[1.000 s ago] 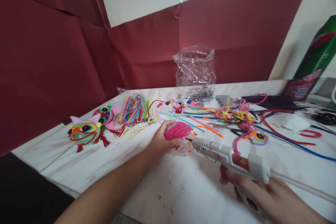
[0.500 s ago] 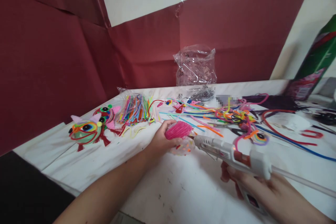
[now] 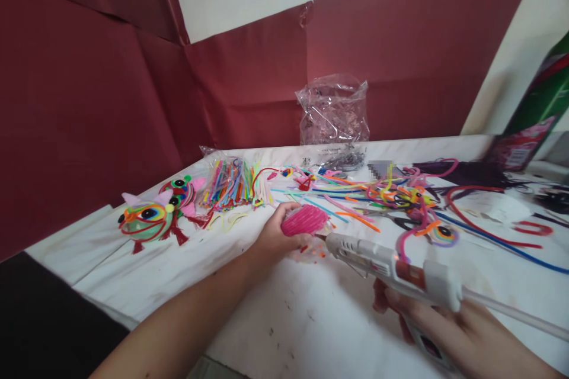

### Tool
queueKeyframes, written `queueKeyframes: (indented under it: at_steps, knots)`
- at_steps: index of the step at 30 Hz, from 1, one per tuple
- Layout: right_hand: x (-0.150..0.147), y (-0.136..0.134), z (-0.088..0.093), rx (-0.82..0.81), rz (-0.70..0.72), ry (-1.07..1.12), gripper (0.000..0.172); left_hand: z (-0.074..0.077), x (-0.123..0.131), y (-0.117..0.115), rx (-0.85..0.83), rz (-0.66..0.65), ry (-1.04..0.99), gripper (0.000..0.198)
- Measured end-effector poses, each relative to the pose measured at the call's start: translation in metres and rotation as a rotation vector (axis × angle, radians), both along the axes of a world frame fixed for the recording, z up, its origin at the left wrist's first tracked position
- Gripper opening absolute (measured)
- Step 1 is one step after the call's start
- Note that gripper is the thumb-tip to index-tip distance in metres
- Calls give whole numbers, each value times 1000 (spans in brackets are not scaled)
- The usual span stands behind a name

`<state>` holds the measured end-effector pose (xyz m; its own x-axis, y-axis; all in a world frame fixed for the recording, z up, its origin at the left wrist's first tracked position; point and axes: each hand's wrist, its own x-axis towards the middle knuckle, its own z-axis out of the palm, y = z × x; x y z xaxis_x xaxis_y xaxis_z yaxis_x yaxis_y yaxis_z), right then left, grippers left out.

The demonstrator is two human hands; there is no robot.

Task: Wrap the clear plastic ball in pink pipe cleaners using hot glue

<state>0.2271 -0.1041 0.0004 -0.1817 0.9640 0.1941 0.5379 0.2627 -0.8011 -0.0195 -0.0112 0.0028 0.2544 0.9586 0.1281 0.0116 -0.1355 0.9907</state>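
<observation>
The left hand (image 3: 282, 235) held a pink piece (image 3: 304, 221) in its fingers, while the right hand (image 3: 440, 323) had fingers around a glue gun (image 3: 367, 254), its nozzle (image 3: 321, 237) perhaps touching this piece.

2 bare forearms show: the left forearm (image 3: 200, 302), slim, smooth in outline, with small spots, tapers to the wrist; the right forearm (image 3: 502, 346) is partly in view. The left grip (image 3: 276, 235) and right grip (image 3: 438, 321) are bare hands.
</observation>
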Motion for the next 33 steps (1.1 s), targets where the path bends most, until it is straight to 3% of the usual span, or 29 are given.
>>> queueKeyframes:
  at_steps: [16, 20, 28, 33]
  knots:
    - [10, 1, -18, 1, -72, -26, 39, 0, 0, 0, -18, 13, -9, 62]
    - [10, 0, -17, 1, -35, -42, 38, 0, 0, 0, -14, 19, -7, 63]
    - [8, 2, -17, -54, -134, -65, 47, 3, 0, -1, -30, 45, 7, 61]
    - [-8, -9, -3, 13, -246, 2, 40, 3, 1, -2, -38, 16, 19, 63]
